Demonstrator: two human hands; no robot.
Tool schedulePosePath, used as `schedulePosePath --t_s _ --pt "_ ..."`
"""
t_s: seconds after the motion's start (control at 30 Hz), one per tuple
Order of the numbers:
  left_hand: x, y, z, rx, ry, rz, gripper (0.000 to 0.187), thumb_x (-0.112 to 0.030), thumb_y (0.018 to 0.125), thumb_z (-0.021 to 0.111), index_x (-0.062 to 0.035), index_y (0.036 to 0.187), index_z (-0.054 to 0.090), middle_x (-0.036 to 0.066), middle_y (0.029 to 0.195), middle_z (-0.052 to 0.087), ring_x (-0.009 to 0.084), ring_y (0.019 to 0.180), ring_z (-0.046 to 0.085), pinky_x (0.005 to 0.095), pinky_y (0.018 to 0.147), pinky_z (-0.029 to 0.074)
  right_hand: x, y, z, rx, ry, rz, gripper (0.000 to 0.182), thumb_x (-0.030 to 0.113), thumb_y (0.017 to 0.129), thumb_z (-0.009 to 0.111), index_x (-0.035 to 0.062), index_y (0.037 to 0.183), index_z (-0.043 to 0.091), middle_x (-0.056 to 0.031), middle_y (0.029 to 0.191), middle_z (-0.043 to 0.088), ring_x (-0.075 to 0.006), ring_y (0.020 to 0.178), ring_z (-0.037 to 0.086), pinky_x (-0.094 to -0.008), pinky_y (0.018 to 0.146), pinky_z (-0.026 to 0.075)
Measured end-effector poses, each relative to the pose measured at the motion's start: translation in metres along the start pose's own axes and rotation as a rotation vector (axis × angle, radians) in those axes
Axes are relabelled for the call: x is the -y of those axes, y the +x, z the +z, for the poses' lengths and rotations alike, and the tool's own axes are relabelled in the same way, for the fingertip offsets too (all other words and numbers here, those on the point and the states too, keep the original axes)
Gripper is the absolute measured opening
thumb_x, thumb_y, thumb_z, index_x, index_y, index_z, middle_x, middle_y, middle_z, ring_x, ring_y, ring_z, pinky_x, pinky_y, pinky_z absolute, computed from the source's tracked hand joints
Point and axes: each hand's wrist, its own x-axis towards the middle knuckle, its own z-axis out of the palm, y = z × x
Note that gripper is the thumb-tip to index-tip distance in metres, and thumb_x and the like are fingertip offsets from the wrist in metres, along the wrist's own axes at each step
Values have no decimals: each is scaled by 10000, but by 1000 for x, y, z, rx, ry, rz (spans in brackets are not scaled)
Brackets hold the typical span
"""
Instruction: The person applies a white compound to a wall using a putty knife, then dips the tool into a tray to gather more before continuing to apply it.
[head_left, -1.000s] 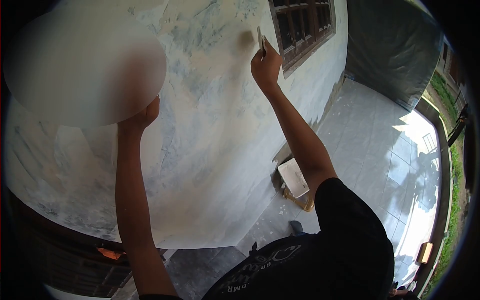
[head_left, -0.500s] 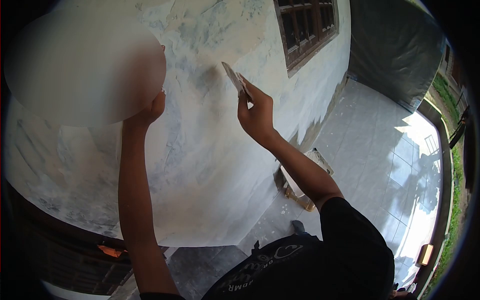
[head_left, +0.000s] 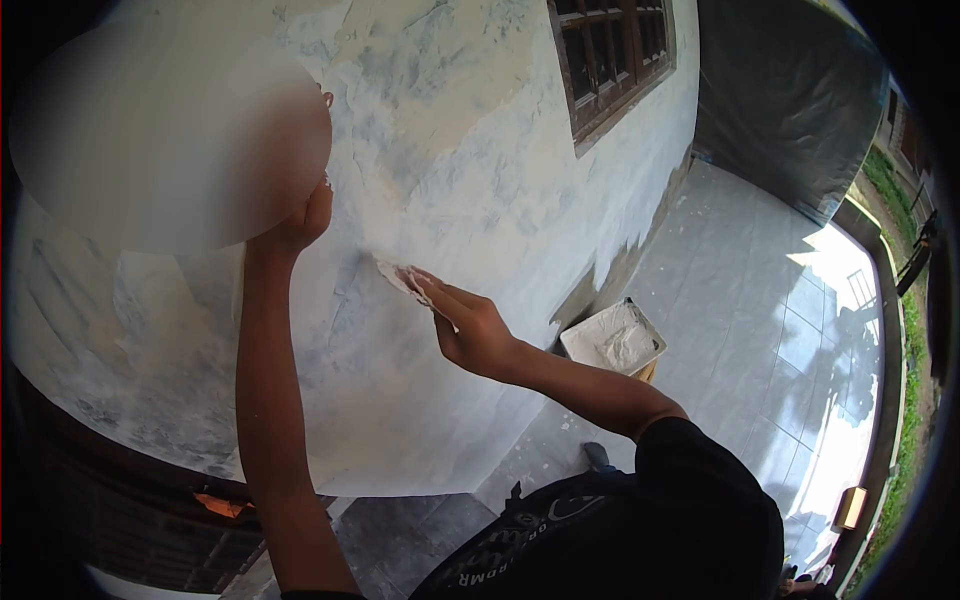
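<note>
scraper point(head_left: 400, 279), just one, smeared white: in the head view we grip it with the fingers of our right hand point(head_left: 475, 330), closed on it, its edge ahead of the fingertips, at or very near the one wall point(head_left: 470, 210); we cannot tell whether they touch. our one left hand point(head_left: 312, 216), up and left of those fingers, is mostly blurred out, so we cannot tell its fingers' opening or hold. one tray point(head_left: 586, 346) with white paste point(head_left: 628, 344) sits right of the right fingers; one window point(head_left: 612, 60), up and right.
</note>
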Motion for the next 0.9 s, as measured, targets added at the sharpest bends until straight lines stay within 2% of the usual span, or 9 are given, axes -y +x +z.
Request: schedulePosePath --t_s 0.13,0.2,0.3,0.37,0.43,0.6,0.8,0.87,0.9 --pt "0 -1 1 19 33 -7 664 -95 741 431 -24 1398 506 134 1465 506 289 1411 418 500 1188 255 -49 77 -58 -343 -107 299 457 -144 844 525 -102 1299 536 -271 1184 647 -389 1031 677 -376 867 547" --pt "0 -1 2 14 31 -6 664 -95 741 431 -27 1397 508 134 1465 507 287 1411 418 501 1189 254 -96 117 -70 -516 -274 177 417 -124 864 506 -110 1278 549 -286 1161 649 -391 1051 666 -388 866 550" --pt "0 -2 3 16 36 -6 665 -95 740 430 -29 1397 508 133 1464 507 287 1412 417 502 1190 252 -123 150 -61 -541 -343 153 384 -99 876 495 -99 1248 589 -292 1159 649 -400 1084 651 -363 902 542" --pt "1 -2 2 20 39 -5 666 -95 741 430 -28 1399 507 132 1464 507 289 1413 415 503 1190 251 -120 140 -25 -425 -518 80 446 -114 842 481 -96 1283 545 -323 1201 609 -459 1159 576 -432 972 513" --pt "1 -1 1 29 56 -11 600 -165 861 357 -26 1434 470 123 1480 493 295 1418 408 503 1192 228 -81 103 -1 -225 -504 -96 613 -122 729 546 -112 1337 465 -326 1339 511 -465 1264 503 -443 1032 479" --pt "0 0 0 13 33 -9 666 -99 746 427 -22 1403 500 129 1464 509 290 1412 416 506 1190 248 -6 -15 16 99 -101 -19 624 -155 767 538 -70 1378 446 -230 1284 599 -379 1235 571 -417 952 556" --pt "0 -2 1 24 45 -13 663 -99 743 432 -23 1398 504 128 1464 510 285 1408 422 501 1191 250 -75 72 -64 -426 -157 214 426 -140 859 521 -80 1278 571 -271 1209 640 -362 1137 641 -355 934 532" --pt "0 0 1 21 53 -7 663 -100 742 433 -23 1397 505 128 1464 510 284 1407 424 499 1191 251 -123 112 -78 -615 -307 153 415 -102 880 527 -73 1290 582 -216 989 715 -172 814 696 -267 719 536" --pt "-1 0 1 25 53 -10 662 -100 744 433 -25 1397 506 128 1464 510 285 1409 421 500 1191 251 -126 130 -82 -587 -334 218 415 -99 878 510 -75 1286 584 -234 993 710 -208 839 708 -285 743 544"
